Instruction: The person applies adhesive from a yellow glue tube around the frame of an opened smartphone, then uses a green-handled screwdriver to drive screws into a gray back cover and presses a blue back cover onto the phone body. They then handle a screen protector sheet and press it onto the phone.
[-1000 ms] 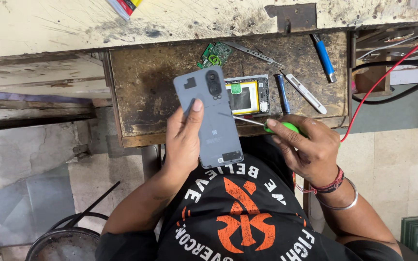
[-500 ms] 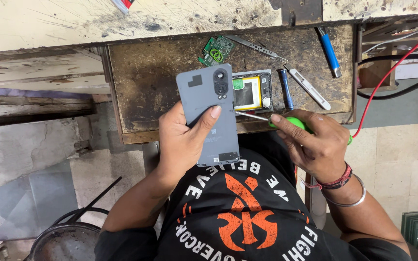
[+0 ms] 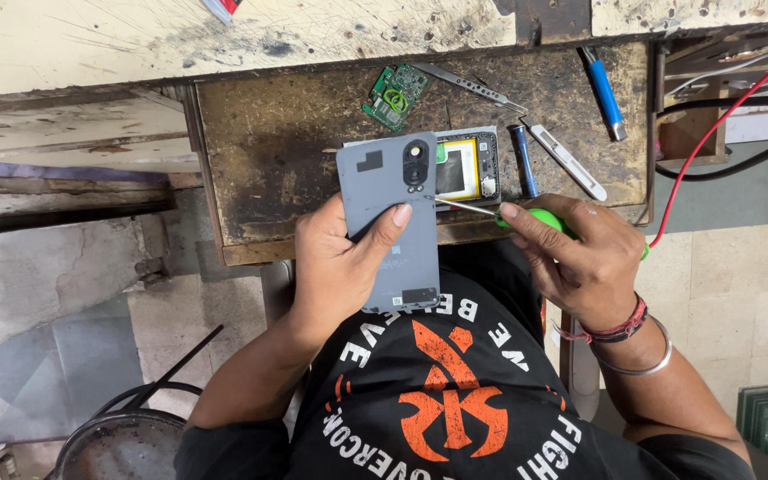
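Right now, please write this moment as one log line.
left hand: holds grey back cover | right hand: holds green screwdriver | opened phone: on drawer

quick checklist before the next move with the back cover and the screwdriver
1. Left hand grips the grey back cover firmly: ok, thumb across its face, fingers behind.
2. Right hand holds the green-handled screwdriver steadily: ok, handle in the fingers, shaft toward the opened phone.
3. Screwdriver tip placement: cannot tell, the cover edge hides it.
4. Opened phone lies flat on the wooden bench: ok, partly under the cover.
5. Loose green circuit board out of the way: ok, it lies apart, farther up the bench.
6. Tweezers and blue-handled tools within sight: ok.
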`<state>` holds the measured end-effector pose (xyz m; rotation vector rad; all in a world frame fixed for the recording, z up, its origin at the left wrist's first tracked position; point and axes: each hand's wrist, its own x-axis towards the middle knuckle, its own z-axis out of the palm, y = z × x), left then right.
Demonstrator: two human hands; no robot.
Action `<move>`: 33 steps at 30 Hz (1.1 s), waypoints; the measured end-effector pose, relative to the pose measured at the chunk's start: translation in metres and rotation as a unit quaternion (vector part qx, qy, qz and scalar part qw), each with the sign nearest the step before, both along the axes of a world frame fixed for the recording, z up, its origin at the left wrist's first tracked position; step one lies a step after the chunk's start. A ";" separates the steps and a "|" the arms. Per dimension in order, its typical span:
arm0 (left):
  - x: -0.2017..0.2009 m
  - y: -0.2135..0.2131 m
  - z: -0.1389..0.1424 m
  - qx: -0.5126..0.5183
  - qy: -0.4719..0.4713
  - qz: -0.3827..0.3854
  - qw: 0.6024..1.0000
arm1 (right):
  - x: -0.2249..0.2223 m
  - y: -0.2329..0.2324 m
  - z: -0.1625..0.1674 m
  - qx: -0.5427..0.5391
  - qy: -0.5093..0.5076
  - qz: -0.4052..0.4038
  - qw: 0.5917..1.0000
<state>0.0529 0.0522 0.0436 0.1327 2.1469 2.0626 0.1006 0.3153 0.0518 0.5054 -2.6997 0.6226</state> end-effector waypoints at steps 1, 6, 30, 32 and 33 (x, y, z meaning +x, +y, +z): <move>0.000 0.000 0.000 -0.001 0.000 0.000 1.000 | -0.001 0.000 0.000 -0.001 -0.001 0.001 1.000; -0.001 -0.001 0.001 0.003 0.001 0.011 1.000 | 0.001 -0.001 0.000 -0.005 -0.005 0.010 1.000; -0.003 -0.003 -0.003 0.020 -0.003 0.022 1.000 | 0.001 -0.002 -0.004 -0.027 -0.022 0.018 0.999; -0.003 -0.003 -0.004 0.027 -0.007 0.017 0.999 | 0.000 -0.001 -0.004 -0.031 -0.020 0.014 0.999; -0.002 -0.003 -0.004 0.017 -0.015 0.010 1.000 | 0.000 -0.001 -0.005 -0.031 -0.018 0.011 0.999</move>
